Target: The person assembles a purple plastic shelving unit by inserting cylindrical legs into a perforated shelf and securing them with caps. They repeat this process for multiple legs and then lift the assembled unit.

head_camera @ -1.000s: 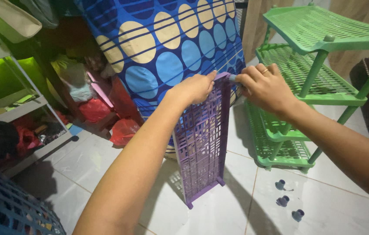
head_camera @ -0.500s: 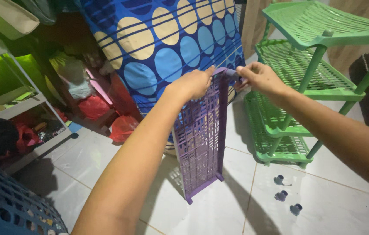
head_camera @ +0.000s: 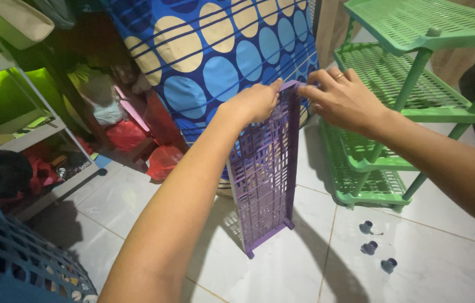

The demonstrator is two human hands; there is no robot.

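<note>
Purple shelf panel (head_camera: pixel 264 174) stands on end as our left hand (head_camera: pixel 254 104) and right hand (head_camera: pixel 341 98) pinch its twelve o'clock edge, so next we judge it needs steady carrying toward the green rack (head_camera: pixel 411 101) at three o'clock.

Shelf panel (head_camera: pixel 265 168) stands left of rack (head_camera: pixel 394 101) (caps (head_camera: pixel 375 247) beside).

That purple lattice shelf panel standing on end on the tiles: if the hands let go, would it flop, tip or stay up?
The purple shelf panel probably tips: it stands on one narrow end, and both the left hand and right hand steady its top. It looks stiff, holding straight without sagging. Being mostly open lattice, it is likely light, and may slide on the glossy floor tiles.
</note>
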